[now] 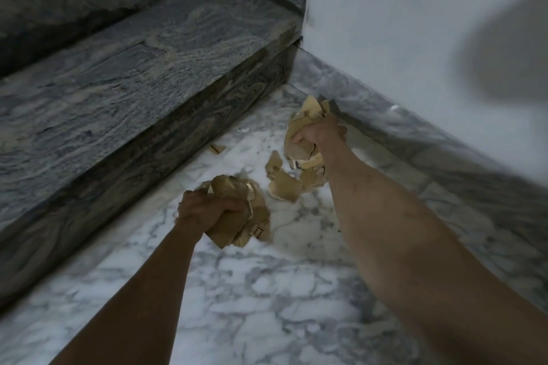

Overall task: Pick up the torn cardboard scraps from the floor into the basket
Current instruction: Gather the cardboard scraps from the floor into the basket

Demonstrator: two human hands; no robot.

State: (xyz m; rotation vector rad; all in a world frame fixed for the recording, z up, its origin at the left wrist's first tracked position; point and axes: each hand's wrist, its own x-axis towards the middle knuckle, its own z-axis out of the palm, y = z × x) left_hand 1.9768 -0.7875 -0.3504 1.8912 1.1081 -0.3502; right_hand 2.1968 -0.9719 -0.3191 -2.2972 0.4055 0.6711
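Marble floor [267, 290] by the step: your left hand [207, 212] and right hand [318, 135] each clutch scraps, loose pieces [284, 187] remain, basket unseen

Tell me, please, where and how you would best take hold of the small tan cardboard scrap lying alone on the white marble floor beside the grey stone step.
The small tan cardboard scrap lies flat by the grey stone step, so I would probably come from above on its open floor side and pinch its long edges. Both the left hand and right hand already grip scraps.
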